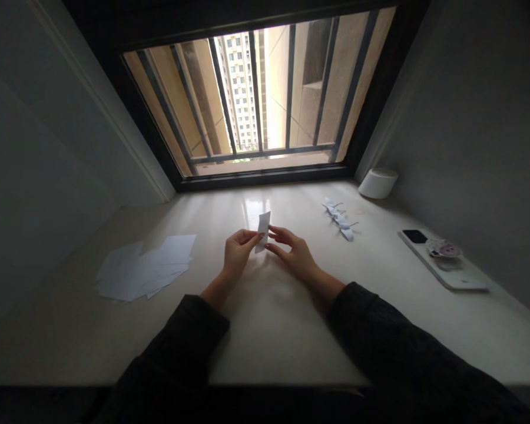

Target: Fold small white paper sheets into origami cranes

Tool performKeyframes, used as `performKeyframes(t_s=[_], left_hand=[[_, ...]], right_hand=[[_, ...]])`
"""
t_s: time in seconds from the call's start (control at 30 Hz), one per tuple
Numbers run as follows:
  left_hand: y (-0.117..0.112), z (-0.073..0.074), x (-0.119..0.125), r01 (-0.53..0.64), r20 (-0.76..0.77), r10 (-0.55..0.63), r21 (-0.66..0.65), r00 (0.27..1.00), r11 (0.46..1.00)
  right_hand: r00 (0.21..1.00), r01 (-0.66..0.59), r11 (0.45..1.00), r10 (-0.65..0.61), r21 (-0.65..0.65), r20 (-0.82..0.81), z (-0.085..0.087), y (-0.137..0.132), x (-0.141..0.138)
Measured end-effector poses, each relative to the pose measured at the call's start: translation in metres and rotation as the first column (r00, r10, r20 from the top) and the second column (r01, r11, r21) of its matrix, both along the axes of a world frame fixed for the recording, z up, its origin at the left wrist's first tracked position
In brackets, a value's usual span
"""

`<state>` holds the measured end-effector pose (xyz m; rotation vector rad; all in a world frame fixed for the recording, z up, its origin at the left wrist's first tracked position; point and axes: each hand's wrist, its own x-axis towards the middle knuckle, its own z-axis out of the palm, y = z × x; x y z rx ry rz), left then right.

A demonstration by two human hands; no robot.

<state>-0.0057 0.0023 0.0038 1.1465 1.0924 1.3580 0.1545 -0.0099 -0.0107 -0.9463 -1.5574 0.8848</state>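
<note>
Left hand (239, 252): fingers (251, 235) pinch a small white paper strip (262, 231) | Right hand (292, 254): fingers (278, 235) hold its other side | Strip: up between the hands, over a pale table (269, 335) | Near: loose paper sheets (143, 270) left, folded paper shapes (339, 219) right

left hand (239, 254) raised | right hand (294, 257) raised | fingers (277, 234) curled inward, facing each other (forearms (214, 292) angled in)

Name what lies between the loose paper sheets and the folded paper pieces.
The head view shows the left hand and right hand holding a white paper strip there.
</note>
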Motion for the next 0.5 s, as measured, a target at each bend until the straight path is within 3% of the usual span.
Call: performKeyframes(t_s=[0.2,0.5], left_hand=[[-0.0017,0.0011,0.0005,0.072,-0.067,-0.068,0.051,0.995,0.996],[0.0015,0.0035,-0.0027,0.196,-0.071,-0.193,0.047,0.979,0.979]], right_hand=[[0.991,-0.027,0.998,0.02,-0.053,-0.133,0.001,0.0013,-0.0008],[0.993,-0.062,0.998,0.064,0.018,-0.103,0.0032,0.0007,-0.0012]])
